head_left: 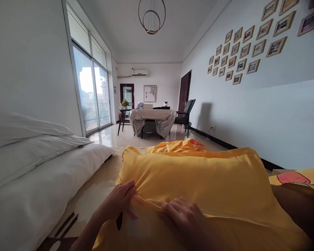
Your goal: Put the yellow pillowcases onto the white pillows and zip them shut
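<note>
A yellow pillow in its pillowcase (199, 177) lies across the bed in front of me, with an open edge or flap running along its near side. At the left part of that edge, my left hand (122, 195) pinches the yellow fabric between closed fingers. To its right, my right hand (184, 212) grips the same edge, fingers curled over the cloth. Part of a dark printed shape shows on the fabric below my left hand.
White pillows (75, 174) are stacked at the left on the patterned bed sheet (91, 195). Crumpled yellow bedding (175, 145) lies beyond the pillow. A covered table (151, 114) and a dark chair (186, 113) stand further back.
</note>
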### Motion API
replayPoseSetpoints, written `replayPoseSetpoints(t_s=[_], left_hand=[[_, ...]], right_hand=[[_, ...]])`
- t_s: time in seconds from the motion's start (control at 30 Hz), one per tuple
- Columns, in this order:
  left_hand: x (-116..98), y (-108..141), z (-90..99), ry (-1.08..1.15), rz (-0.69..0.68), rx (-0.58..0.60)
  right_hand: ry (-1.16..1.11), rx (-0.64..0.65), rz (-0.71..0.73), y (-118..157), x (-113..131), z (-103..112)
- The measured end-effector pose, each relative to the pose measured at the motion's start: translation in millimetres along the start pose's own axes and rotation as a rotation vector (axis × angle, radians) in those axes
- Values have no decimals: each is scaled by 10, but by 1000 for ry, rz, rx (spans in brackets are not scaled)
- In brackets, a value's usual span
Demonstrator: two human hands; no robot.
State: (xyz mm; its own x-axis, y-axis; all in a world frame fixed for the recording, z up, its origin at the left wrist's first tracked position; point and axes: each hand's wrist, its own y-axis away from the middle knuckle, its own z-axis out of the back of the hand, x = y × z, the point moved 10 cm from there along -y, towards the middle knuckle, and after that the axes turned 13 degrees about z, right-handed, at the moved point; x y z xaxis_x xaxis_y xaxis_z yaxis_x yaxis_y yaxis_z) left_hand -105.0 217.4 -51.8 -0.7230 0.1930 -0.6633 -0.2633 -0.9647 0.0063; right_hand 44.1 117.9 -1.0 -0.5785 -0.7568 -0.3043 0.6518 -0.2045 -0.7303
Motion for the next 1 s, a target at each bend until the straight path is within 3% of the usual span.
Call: replayPoseSetpoints(t_s=[0.17, 0.3, 0.53, 0.73, 1.0], left_hand=[[77, -8, -62, 43, 29, 134], [59, -4, 17, -98, -54, 102], [185, -51, -18, -7, 91, 135], [192, -74, -6, 1, 83, 114], [197, -88, -10, 0, 95, 131]], right_hand=[[-49, 8, 3, 24, -45, 3], [-86, 73, -28, 44, -105, 102], [-40, 130, -148, 288, -347, 344], [56, 252, -266, 582, -572, 210], [13, 385, -299, 553, -588, 157]])
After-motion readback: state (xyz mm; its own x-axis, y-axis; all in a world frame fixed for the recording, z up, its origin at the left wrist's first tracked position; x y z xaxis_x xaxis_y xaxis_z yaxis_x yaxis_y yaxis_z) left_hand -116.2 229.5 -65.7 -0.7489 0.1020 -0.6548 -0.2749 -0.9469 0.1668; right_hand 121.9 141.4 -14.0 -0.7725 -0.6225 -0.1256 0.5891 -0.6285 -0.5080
